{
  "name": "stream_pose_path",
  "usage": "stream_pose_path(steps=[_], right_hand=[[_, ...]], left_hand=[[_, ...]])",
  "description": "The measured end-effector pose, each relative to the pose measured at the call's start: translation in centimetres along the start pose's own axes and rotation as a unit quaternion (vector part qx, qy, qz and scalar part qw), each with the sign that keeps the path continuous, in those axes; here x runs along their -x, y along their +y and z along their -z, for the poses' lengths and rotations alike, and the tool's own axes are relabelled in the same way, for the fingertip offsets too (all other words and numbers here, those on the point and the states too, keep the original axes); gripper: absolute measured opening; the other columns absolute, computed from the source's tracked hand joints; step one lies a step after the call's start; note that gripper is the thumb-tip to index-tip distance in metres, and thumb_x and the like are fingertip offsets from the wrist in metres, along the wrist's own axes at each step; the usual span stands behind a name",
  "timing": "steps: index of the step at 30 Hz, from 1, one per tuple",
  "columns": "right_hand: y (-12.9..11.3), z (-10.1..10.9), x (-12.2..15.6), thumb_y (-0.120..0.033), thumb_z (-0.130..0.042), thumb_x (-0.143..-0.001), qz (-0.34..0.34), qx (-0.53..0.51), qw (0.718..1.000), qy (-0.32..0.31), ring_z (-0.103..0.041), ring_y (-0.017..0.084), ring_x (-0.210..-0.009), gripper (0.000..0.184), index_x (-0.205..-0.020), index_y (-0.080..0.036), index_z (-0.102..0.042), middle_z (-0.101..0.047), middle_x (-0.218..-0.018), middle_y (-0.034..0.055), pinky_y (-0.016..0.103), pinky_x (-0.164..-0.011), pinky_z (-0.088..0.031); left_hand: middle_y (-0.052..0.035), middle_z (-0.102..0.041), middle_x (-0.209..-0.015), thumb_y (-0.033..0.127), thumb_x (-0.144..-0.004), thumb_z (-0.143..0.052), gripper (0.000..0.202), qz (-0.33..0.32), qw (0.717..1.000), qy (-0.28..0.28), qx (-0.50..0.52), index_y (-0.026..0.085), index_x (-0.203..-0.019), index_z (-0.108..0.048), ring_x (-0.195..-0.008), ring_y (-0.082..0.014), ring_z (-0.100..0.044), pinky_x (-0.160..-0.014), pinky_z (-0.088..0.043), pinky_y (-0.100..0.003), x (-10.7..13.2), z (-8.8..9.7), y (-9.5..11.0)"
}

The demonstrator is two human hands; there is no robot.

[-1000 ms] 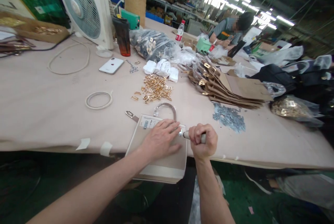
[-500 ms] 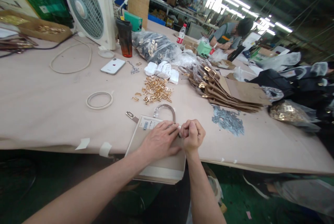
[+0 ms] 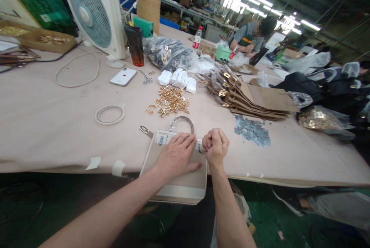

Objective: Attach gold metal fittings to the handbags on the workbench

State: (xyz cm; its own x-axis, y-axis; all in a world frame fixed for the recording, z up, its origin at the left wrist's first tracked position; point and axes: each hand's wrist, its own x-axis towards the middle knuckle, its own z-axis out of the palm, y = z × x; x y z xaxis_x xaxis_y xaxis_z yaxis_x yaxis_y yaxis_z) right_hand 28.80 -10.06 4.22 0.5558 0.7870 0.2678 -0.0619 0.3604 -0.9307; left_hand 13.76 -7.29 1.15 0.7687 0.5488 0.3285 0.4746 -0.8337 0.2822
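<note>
A beige handbag (image 3: 179, 186) lies flat at the table's near edge, half hanging over it, its wrapped handle (image 3: 182, 120) pointing away from me. My left hand (image 3: 175, 155) presses flat on the bag's upper part, fingers spread. My right hand (image 3: 216, 146) is a fist at the bag's top right corner, closed on a small tool whose tip meets a metal fitting (image 3: 199, 148) there. The tool is almost wholly hidden in the fist.
A pile of gold buckles (image 3: 172, 101) and grey metal plates (image 3: 253, 128) lie just beyond the bag. Stacked brown bag panels (image 3: 257, 101), a tape ring (image 3: 110, 114), a white phone (image 3: 123, 76), a fan (image 3: 92, 9) and a dark bottle (image 3: 135, 46) stand farther back. Another person (image 3: 248, 34) works at the far end.
My right hand has moved left from the bag's right side up to its top corner, and the tool handle that showed a second ago is now hidden in the fist. My left hand stays put.
</note>
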Motion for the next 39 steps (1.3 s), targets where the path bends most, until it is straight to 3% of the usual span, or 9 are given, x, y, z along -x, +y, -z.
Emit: stream_pose_path(steps=[7, 12, 15, 19, 22, 25, 28, 32, 39], right_hand=[[-1.2, -0.6, -0.2, -0.045, -0.064, -0.097, 0.075, -0.017, 0.997, 0.012, -0.033, 0.008, -0.039, 0.039, -0.067, -0.023, -0.051, -0.037, -0.049, -0.0084, 0.021, -0.039, -0.029], [1.1, -0.6, 0.1, -0.045, -0.065, -0.096, 0.009, 0.030, 0.999, -0.010, -0.036, 0.007, -0.041, 0.044, -0.063, -0.022, -0.046, -0.041, -0.050, -0.0076, 0.020, -0.040, -0.031], [1.8, -0.2, 0.0, -0.043, -0.066, -0.095, 0.002, 0.007, 1.000, -0.003, -0.035, 0.007, -0.040, 0.041, -0.064, -0.021, -0.049, -0.039, -0.050, -0.0084, 0.019, -0.039, -0.027], [1.2, 0.4, -0.7, -0.041, -0.073, -0.089, -0.041, -0.052, 0.997, 0.031, -0.040, 0.006, -0.041, 0.032, -0.071, -0.020, -0.056, -0.044, -0.055, -0.0076, 0.017, -0.039, -0.027], [-0.1, 0.4, -1.4, -0.039, -0.075, -0.085, -0.076, -0.117, 0.988, 0.060, -0.040, 0.005, -0.043, 0.032, -0.071, -0.020, -0.054, -0.044, -0.058, -0.0078, 0.016, -0.039, -0.028], [-1.6, -0.8, -1.2, -0.038, -0.070, -0.088, -0.029, -0.156, 0.985, 0.063, -0.031, 0.004, -0.039, 0.032, -0.069, -0.020, -0.052, -0.038, -0.056, -0.0091, 0.017, -0.038, -0.026], [-2.0, -2.4, 0.2, -0.040, -0.063, -0.094, 0.028, -0.140, 0.990, 0.002, -0.028, 0.005, -0.039, 0.035, -0.067, -0.020, -0.054, -0.037, -0.053, -0.0082, 0.019, -0.039, -0.025], [-0.6, -3.7, 2.0, -0.036, -0.061, -0.097, 0.047, -0.121, 0.991, -0.046, -0.031, 0.007, -0.041, 0.035, -0.067, -0.020, -0.055, -0.037, -0.053, -0.0069, 0.020, -0.041, -0.026], [1.1, -4.5, 2.7, -0.034, -0.056, -0.099, 0.070, -0.140, 0.986, -0.055, -0.032, 0.008, -0.041, 0.034, -0.069, -0.019, -0.057, -0.037, -0.053, -0.0068, 0.021, -0.043, -0.027]], left_hand=[[-0.0132, -0.054, -0.154, 0.062, -0.091, -0.063, 0.075, 0.008, 1.000, -0.008, 0.017, 0.013, -0.147, -0.051, -0.142, -0.0318, -0.045, -0.124, -0.027, -0.046, 0.0, 0.2, 0.1], [-0.0144, -0.056, -0.152, 0.060, -0.087, -0.070, 0.077, 0.015, 0.999, 0.007, 0.035, 0.014, -0.146, -0.051, -0.142, -0.0329, -0.047, -0.123, -0.031, -0.049, -0.2, 0.0, 0.1], [-0.0155, -0.055, -0.153, 0.054, -0.088, -0.074, 0.075, 0.002, 0.999, 0.011, 0.044, 0.013, -0.146, -0.050, -0.143, -0.0314, -0.047, -0.121, -0.036, -0.046, 0.4, 0.9, -0.9], [-0.0103, -0.060, -0.149, 0.050, -0.089, -0.076, 0.057, 0.032, 0.999, 0.021, 0.031, 0.020, -0.135, -0.062, -0.146, -0.0326, -0.043, -0.120, -0.037, -0.051, 1.7, 2.9, -3.1], [-0.0055, -0.066, -0.142, 0.052, -0.088, -0.076, 0.046, 0.051, 0.997, 0.030, 0.043, 0.027, -0.126, -0.070, -0.139, -0.0313, -0.049, -0.118, -0.036, -0.054, 2.2, 3.4, -4.2], [-0.0044, -0.068, -0.139, 0.052, -0.088, -0.077, 0.041, 0.059, 0.995, 0.039, 0.066, 0.029, -0.122, -0.073, -0.132, -0.0286, -0.055, -0.117, -0.037, -0.053, 2.1, 3.0, -4.3], [-0.0026, -0.068, -0.138, 0.050, -0.089, -0.076, 0.036, 0.069, 0.994, 0.042, 0.079, 0.031, -0.119, -0.074, -0.129, -0.0284, -0.056, -0.112, -0.041, -0.052, 1.8, 2.7, -4.2], [-0.0012, -0.067, -0.139, 0.041, -0.096, -0.069, 0.028, 0.063, 0.993, 0.035, 0.089, 0.034, -0.122, -0.073, -0.129, -0.0273, -0.055, -0.111, -0.041, -0.051, 1.9, 2.9, -4.5], [-0.0019, -0.067, -0.138, 0.033, -0.098, -0.064, 0.030, 0.043, 0.993, 0.026, 0.103, 0.033, -0.127, -0.071, -0.128, -0.0280, -0.055, -0.111, -0.040, -0.052, 1.9, 3.1, -5.1]])
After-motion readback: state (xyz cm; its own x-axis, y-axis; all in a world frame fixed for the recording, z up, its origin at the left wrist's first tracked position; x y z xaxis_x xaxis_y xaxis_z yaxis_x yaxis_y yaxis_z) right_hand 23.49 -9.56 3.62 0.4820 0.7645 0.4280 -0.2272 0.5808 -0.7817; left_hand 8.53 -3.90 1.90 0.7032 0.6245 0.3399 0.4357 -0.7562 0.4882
